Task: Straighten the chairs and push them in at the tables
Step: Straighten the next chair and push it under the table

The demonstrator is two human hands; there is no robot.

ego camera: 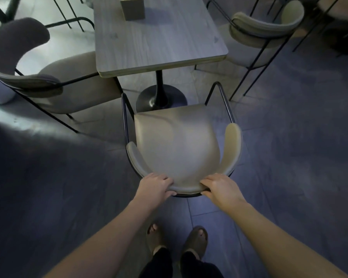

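Observation:
A beige cushioned chair [175, 141] with a thin black metal frame stands right in front of me, facing the near end of a grey wooden table [159, 43]. Its seat front stops short of the table edge, over the black pedestal base [161, 97]. My left hand [156, 186] grips the curved backrest at its left side. My right hand [221, 188] grips the same backrest at its right side. Fingers of both hands wrap over the padded rim.
A second chair [54, 81] sits at the table's left side, angled, its seat partly under the top. A third chair [259, 35] stands off the right side. A tan box [132, 7] rests on the table. My sandalled feet [177, 241] stand on dark floor tiles.

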